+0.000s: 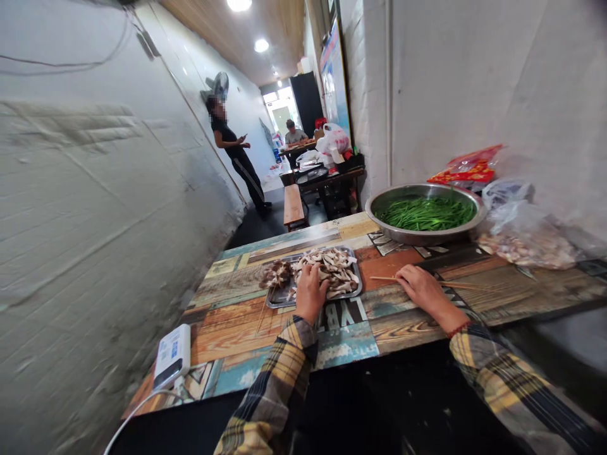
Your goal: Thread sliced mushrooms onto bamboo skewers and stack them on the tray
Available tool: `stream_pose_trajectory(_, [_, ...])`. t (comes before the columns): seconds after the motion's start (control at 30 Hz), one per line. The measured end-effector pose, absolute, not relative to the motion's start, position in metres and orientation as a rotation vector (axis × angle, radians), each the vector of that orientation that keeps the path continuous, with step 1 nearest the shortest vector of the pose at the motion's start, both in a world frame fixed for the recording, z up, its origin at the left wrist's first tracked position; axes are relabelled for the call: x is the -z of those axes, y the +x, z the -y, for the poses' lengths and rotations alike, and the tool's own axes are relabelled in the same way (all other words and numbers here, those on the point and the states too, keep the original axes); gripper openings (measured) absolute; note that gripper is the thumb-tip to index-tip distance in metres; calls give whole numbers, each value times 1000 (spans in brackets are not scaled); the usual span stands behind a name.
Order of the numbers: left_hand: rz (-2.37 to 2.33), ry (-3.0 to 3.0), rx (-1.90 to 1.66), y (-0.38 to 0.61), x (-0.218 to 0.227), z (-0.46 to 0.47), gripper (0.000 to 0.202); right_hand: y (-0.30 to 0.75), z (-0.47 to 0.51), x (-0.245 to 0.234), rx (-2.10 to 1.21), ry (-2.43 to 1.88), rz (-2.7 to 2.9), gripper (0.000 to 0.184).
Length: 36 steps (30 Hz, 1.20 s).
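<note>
1. Head view: wooden table [237, 335], with a steel bowl [427, 237] of greens at the far right.
2. Tray [283, 302] of mushroom slices [334, 265] sits mid-table.
3. Your left hand [310, 292] is in the slices, fingers curled. Can't tell if it's gripping.
4. Your right hand [422, 291] lies flat on a skewer [465, 285], fingers together.

shiny metal tray [279, 298] on worn painted wood table [237, 335].

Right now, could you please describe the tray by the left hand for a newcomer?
On the painted wooden table, find the left hand near its middle. The tray beneath it is flat, rectangular steel heaped with pale mushroom pieces, unlike the round bowl of green stalks.
</note>
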<state>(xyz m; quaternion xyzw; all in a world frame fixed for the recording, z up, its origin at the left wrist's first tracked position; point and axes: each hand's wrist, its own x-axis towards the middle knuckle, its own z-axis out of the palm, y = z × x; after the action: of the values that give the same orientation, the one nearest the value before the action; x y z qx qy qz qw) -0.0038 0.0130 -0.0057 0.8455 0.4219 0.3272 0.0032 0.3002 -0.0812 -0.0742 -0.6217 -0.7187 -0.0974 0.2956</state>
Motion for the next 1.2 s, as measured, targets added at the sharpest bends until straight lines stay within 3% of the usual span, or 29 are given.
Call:
stream_pose_trajectory(0.23, [-1302, 2400, -1210, -14, 3, 13, 32, 299, 80, 76, 292, -1795, 1782, 17])
stream_pose_trajectory(0.57, [-1214, 2292, -1179, -12, -2, 23, 16, 242, 102, 30, 329, -1705, 1904, 31])
stream_pose_trajectory(0.9, [-947, 2514, -975, -2, -9, 47, 15, 209, 110, 12, 351, -1536, 2106, 35])
stream_pose_trajectory(1.2, [-993, 2715, -872, -30, -10, 56, 29, 217, 113, 26, 350, -1528, 2181, 37])
